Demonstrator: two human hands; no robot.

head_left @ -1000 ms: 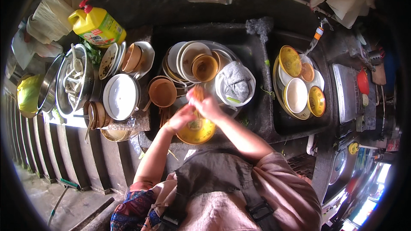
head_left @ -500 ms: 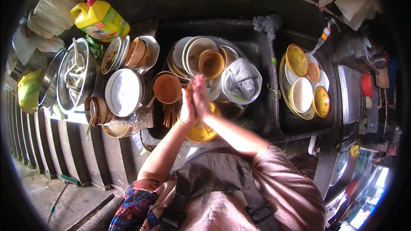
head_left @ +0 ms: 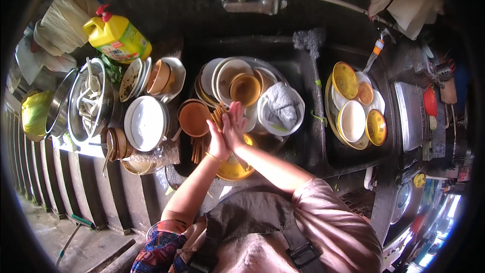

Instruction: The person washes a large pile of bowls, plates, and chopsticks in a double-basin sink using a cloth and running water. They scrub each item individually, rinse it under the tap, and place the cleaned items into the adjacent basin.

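Between my two palms, pressed together over the left sink basin, a bundle of brown chopsticks (head_left: 218, 113) is held, its tops sticking out beside the fingers. My left hand (head_left: 217, 142) presses from the left and my right hand (head_left: 234, 130) from the right, fingers stretched upward. More chopsticks (head_left: 197, 152) lie just left of my wrist, below a brown bowl (head_left: 194, 117). Under my hands is a yellow plate (head_left: 228, 171), partly hidden. Beyond them stand stacked bowls with an orange-brown bowl (head_left: 245, 90) on top. A grey cloth (head_left: 283, 106) lies in a white bowl (head_left: 299, 121).
The right basin holds yellow bowls (head_left: 376, 127) and plates. On the left ledge are white bowls (head_left: 145, 121), a basin of spoons (head_left: 90, 98) and a yellow detergent jug (head_left: 118, 38). A faucet (head_left: 255, 4) hangs at the far wall. Grey mesh (head_left: 309, 42) rests on the divider.
The pressed hands are slightly lower in the picture, and the right hand has slid against the left. More of the chopsticks' tops show. The whole view has shifted slightly.
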